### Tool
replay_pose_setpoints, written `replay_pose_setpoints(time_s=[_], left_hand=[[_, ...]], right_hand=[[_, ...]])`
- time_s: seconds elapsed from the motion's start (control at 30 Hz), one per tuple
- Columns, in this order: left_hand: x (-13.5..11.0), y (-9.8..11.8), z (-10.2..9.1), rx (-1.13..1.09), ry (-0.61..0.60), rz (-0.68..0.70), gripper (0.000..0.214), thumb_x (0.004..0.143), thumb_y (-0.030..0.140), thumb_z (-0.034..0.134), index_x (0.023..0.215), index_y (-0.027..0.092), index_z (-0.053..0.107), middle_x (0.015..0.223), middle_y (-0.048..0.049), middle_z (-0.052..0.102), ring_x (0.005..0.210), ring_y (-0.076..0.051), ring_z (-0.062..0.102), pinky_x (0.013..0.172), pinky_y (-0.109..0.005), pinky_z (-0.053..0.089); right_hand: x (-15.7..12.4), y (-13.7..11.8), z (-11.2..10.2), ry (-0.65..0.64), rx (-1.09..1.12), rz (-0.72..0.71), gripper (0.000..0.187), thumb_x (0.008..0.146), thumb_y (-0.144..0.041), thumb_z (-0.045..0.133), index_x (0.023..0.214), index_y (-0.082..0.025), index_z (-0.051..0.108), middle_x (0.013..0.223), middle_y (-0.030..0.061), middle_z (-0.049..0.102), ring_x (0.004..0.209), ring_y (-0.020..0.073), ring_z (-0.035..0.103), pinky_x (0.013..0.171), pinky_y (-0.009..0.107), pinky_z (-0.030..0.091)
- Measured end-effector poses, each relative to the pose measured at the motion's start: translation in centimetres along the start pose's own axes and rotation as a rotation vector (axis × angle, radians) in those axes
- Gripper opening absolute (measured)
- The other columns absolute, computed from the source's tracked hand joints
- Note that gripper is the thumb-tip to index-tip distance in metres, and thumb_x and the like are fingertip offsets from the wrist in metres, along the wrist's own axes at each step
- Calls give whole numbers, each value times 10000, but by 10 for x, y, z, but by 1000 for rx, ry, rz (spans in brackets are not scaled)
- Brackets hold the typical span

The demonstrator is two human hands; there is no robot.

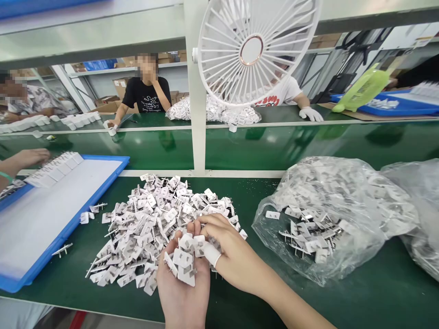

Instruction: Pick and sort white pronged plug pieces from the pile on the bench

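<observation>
In the head view my left hand is palm up, its fingers curled round several small white plastic plug plates with metal prongs. My right hand, with a white wrap on its thumb, reaches over from the right. Its fingers close on a white plate at the top of the handful, partly hidden behind the hand. Just beyond both hands spreads a large loose pile of the same plug plates on the green table.
A blue-rimmed tray with a row of white blocks stands left, a co-worker's hand beside it. Clear plastic bags of plates lie right. A white fan hangs above. Other people sit across the green belt.
</observation>
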State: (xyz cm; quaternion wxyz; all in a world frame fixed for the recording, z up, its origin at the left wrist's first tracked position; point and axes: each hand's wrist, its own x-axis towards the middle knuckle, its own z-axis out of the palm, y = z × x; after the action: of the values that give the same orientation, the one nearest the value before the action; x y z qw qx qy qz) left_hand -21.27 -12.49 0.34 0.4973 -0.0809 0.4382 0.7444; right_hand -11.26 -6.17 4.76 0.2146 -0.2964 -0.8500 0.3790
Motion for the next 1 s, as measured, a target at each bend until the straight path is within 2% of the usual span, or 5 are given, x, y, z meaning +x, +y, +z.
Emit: replay_pose_setpoints(time_s=[0.27, 0.53, 0.7, 0.83, 1.0], left_hand=[[-10, 8, 18, -174, -70, -81, 240, 771, 146, 400, 943, 181, 564, 943, -79, 627, 989, -221, 553, 776, -328, 502], [-13, 13, 22, -563, 6, -227, 321, 782, 142, 394, 1098, 133, 454, 1079, -152, 569, 1024, -262, 535, 805, -411, 491], [-13, 16, 18, -651, 45, -221, 347, 751, 99, 436, 1093, 153, 468, 1149, -170, 522, 1037, -294, 521, 770, -420, 510], [-13, 15, 18, -653, 44, -245, 280, 756, 111, 435, 1022, 142, 519, 1135, -177, 531, 1032, -297, 524, 775, -421, 506], [-14, 14, 20, -520, 82, -240, 206, 784, 118, 400, 848, 150, 593, 908, -99, 623, 875, -193, 602, 720, -294, 520]], right_hand=[[-2, 4, 0, 2, 84, 39, 194, 802, -50, 414, 733, -199, 519, 1012, 13, 530, 1006, 176, 443, 837, 336, 390], [10, 10, -3, 210, 262, 82, 149, 787, -124, 461, 650, -183, 468, 949, 31, 560, 924, 178, 515, 814, 335, 397], [22, 20, -3, 216, 58, 92, 139, 792, -127, 432, 690, -180, 510, 964, 36, 570, 934, 185, 513, 824, 353, 399], [23, 18, 0, 263, -78, 65, 234, 767, -94, 435, 962, -185, 527, 1142, 76, 495, 1084, 250, 399, 924, 488, 281], [17, -1, 0, 47, -180, -137, 189, 812, -144, 452, 927, -236, 570, 1261, 18, 413, 1205, 225, 266, 951, 435, 312]])
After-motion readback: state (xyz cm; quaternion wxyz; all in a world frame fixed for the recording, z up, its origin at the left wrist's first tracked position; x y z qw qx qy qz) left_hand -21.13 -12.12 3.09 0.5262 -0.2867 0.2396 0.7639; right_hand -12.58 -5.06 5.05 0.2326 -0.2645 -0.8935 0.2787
